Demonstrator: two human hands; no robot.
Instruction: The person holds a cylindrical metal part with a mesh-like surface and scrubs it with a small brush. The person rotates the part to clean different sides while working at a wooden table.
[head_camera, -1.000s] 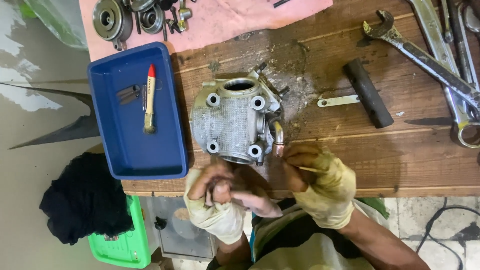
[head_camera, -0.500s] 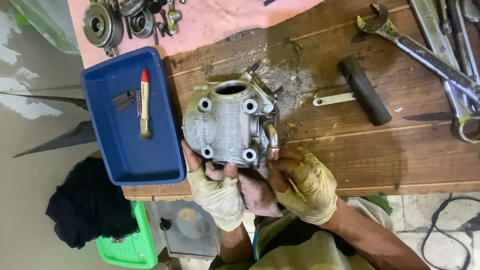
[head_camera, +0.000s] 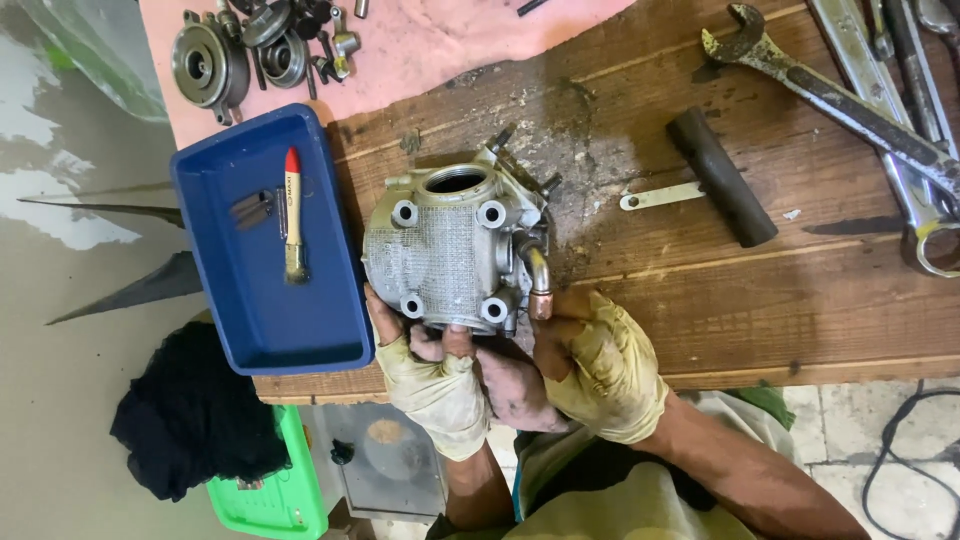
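**Two gloved hands on a compressor housing at the bench edge**

Two hands meet at the near edge of the wooden workbench (head_camera: 800, 300), both in worn, yellowed gloves. The left hand (head_camera: 430, 375) grips the near end of a grey cast-metal housing (head_camera: 450, 255), its bare fingertips curled up against the casting. The right hand (head_camera: 595, 365) is closed around the end of the bent copper pipe (head_camera: 540, 285) that juts from the housing's right side. The housing lies on its side on the bench, its round bore facing away, just beside a blue plastic tray (head_camera: 250, 320) to the left. A red-tipped brush (head_camera: 292, 215) lies in that tray. Farther right on the boards rest a dark-handled tool (head_camera: 720, 190) and large open-end wrenches (head_camera: 830, 100). Round metal parts (head_camera: 210, 65) sit on a pink cloth (head_camera: 450, 40) at the far side.
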